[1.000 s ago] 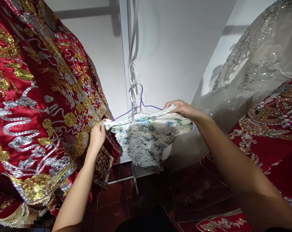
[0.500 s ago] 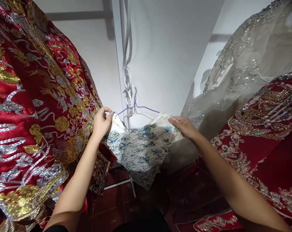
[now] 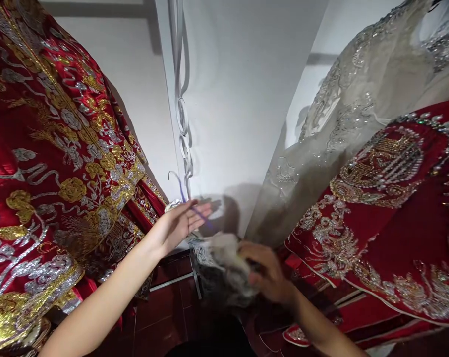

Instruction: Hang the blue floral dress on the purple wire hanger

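Note:
A small white garment with a blue floral print (image 3: 219, 267) is bunched low in the middle, blurred by motion. My right hand (image 3: 267, 275) is closed on it, pulling it down. A purple wire hanger (image 3: 182, 191) shows above, its hook free near a white metal rod. My left hand (image 3: 182, 225) reaches across at the hanger with fingers stretched out; whether it touches the wire I cannot tell.
A red robe with gold and silver embroidery (image 3: 49, 163) hangs at the left. A beaded pale gown (image 3: 358, 109) and another red embroidered garment (image 3: 388, 223) hang at the right. White walls meet behind. A twisted white metal stand (image 3: 182, 109) rises in the corner. Dark red floor tiles lie below.
Both hands held the garment spread on the hanger. Now my right hand has pulled the garment down off the hanger and bunched it, and my left hand has let go and opened.

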{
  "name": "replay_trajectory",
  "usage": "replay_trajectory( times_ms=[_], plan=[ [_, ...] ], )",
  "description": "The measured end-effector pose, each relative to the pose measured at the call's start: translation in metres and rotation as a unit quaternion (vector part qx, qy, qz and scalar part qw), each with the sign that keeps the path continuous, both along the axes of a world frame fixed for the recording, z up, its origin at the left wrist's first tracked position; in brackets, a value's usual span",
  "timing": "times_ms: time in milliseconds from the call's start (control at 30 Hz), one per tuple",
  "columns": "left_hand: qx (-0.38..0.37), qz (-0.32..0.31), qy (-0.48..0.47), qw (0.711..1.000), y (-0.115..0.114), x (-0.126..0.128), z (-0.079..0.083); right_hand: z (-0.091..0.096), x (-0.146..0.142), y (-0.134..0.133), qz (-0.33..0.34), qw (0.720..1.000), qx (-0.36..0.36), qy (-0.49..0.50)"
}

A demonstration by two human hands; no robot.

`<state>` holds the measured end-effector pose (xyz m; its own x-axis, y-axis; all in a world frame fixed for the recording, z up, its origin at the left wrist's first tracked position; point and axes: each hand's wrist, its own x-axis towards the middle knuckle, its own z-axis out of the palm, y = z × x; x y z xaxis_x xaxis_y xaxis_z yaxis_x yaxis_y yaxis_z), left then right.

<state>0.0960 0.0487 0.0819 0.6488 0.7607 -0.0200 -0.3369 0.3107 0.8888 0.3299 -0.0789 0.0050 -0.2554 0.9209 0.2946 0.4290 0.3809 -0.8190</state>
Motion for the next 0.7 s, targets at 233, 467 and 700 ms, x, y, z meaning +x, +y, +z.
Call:
replay_trajectory(
  times_ms=[233,467,700],
  plan=[
    [-0.024,-0.069,0.153,0.986,-0.017,-0.036,-0.015,-0.011,0.004,0.04,-0.109,0.993,0.039,0.026],
    [0.292,-0.033,0.285,0.912,-0.014,-0.06,0.015,0.016,0.035,0.1,-0.117,0.992,0.047,0.016],
    [0.501,0.351,0.347,0.711,0.006,-0.061,0.02,0.076,0.036,0.144,-0.082,0.992,0.032,0.085]
  ],
)
